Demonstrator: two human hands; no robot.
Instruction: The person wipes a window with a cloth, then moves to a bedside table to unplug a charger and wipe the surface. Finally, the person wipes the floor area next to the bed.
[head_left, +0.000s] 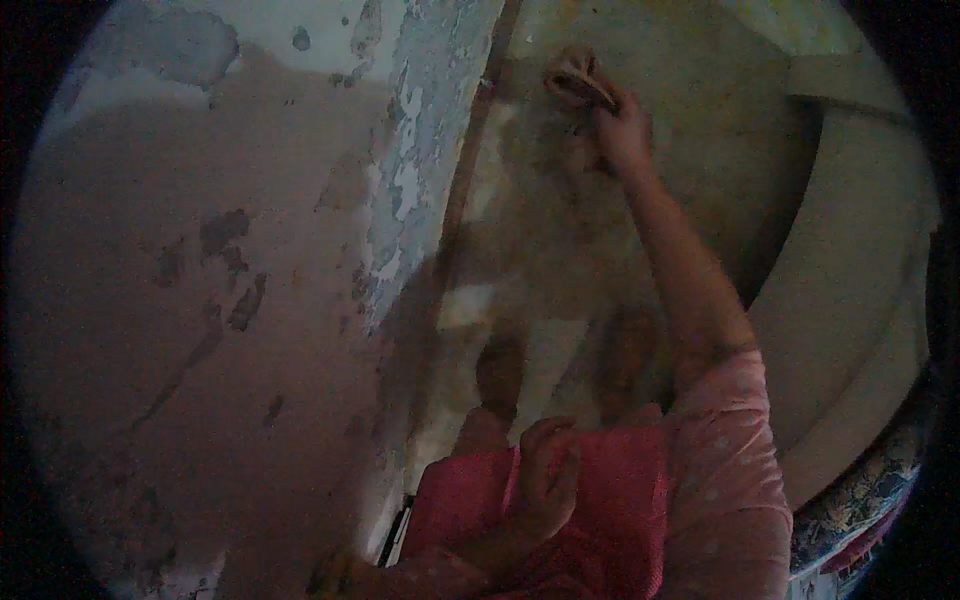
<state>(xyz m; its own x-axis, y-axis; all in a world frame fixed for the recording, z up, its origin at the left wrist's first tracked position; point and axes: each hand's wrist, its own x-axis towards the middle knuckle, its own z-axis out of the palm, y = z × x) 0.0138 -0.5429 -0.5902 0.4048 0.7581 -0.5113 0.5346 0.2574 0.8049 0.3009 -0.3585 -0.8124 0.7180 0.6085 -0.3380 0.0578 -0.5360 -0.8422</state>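
Observation:
At the top of the view, my right hand (624, 135) is stretched far out over the smooth, stained floor (570, 247). It grips a brownish folded cloth (576, 79), whose loose end sticks out past the fingers. My left hand (551, 472) is bent in front of my pink garment (615, 495), its fingers loosely curled with nothing visible in them. The picture is dark and blurred, so fine detail of both hands is lost.
On the left rises a stained wall (300, 187) with a strip of peeling paint (409, 150). A brown edge (459, 187) runs along its foot. A large pale curved surface (840, 300) lies on the right, with patterned fabric (855, 510) below it.

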